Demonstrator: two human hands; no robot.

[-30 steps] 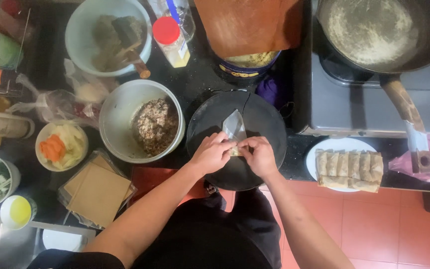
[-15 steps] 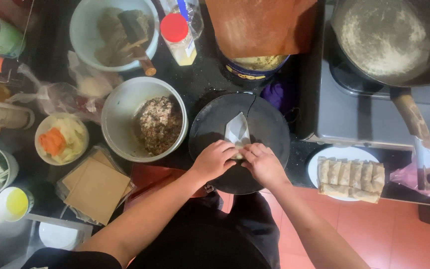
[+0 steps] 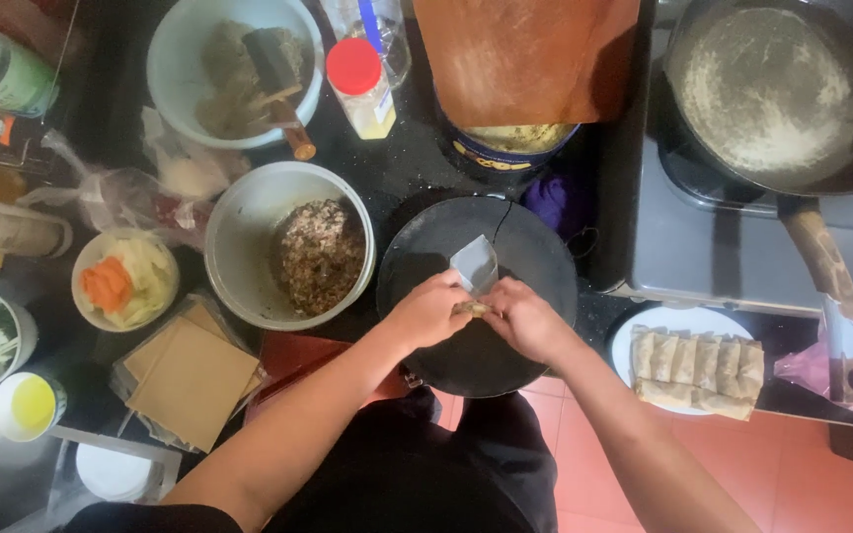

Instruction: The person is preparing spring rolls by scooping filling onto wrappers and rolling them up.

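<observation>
- The left hand (image 3: 431,311) and right hand (image 3: 523,318) are meeting fingertip to fingertip, both pinching the near end of a thin wrapper (image 3: 474,268) around what is probably a bit of filling; the fingers are covering that part.
- The wrapper is lying on the round black plate (image 3: 535,257) directly under the hands, its far corner pointing away from them.
- It is looking light, soft and easy to tear, so it is best gripped gently at the rolled edge, with both hands spread along it.
- Just left of the left hand, a grey bowl of minced filling (image 3: 318,255) is sitting on the dark surface (image 3: 402,168); nearer on that side, a stack of square wrappers (image 3: 190,380) is waiting.
- Right of the right hand, finished rolls (image 3: 698,367) are lining a white plate (image 3: 629,345).
- Farther off on the right, a pan (image 3: 772,94) is resting on the stove.
</observation>
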